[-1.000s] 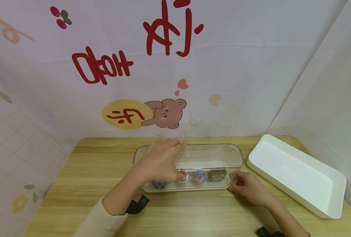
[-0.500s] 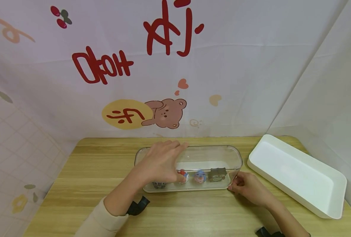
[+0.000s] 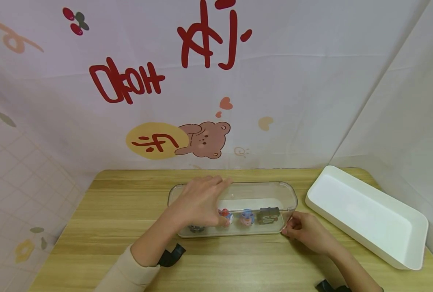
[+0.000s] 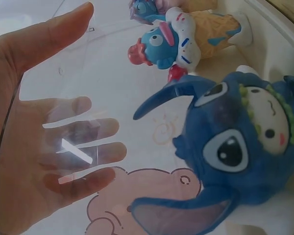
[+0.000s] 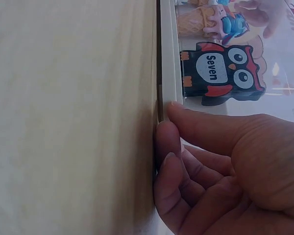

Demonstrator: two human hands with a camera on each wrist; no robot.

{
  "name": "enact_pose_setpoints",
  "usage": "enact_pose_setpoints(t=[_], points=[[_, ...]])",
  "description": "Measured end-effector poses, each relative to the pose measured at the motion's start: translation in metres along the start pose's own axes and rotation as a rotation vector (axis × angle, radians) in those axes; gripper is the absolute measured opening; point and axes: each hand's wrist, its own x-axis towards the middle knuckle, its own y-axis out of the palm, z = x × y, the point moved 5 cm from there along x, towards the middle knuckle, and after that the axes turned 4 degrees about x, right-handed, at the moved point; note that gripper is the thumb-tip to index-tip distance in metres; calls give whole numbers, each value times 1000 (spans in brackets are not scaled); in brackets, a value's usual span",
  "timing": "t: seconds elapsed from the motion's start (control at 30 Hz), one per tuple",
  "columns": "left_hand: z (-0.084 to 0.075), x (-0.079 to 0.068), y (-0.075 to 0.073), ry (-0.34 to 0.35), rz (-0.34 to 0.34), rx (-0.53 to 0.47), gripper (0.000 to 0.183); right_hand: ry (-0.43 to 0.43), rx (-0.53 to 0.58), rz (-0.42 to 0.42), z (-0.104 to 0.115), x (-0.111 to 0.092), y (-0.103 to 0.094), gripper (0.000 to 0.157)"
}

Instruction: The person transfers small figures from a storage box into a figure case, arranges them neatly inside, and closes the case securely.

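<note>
A see-through cover (image 3: 263, 192) stands over a shallow white base (image 3: 238, 234) on the table. My left hand (image 3: 198, 202) spans the cover's top, thumb at the near side and fingers toward the far side; the left wrist view shows the fingers through the clear plastic. With thumb and fingertips, my right hand (image 3: 305, 231) pinches the base's right front corner. Inside stand several figurines in a row: a blue big-eared one (image 4: 225, 142), partly behind my left arm in the head view, two ice-cream-cone ones, one of them red-capped (image 4: 210, 39), and an owl marked "Seven" (image 5: 220, 71).
A long white tray (image 3: 366, 250) lies slanted at the table's right side. Behind the wooden table (image 3: 231, 267) hangs a white cloth (image 3: 296, 109) with red lettering and a printed bear. Black straps show at both wrists.
My left hand and the cover have come down slightly, and the cover's far edge sits lower in view. The right hand keeps its pinch at the corner.
</note>
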Motion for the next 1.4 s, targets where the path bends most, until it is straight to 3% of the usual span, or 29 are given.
enact_pose_setpoints(t=[0.77,1.1,1.4], points=[[1,0,8,15,-24,5,96,5,-7,-3,-1,-1,0,16],[4,2,11,-22,40,-27,101,-5,-20,2,1,0,-2,20],[4,1,11,-13,44,-5,101,-14,-12,5,2,0,-2,24]])
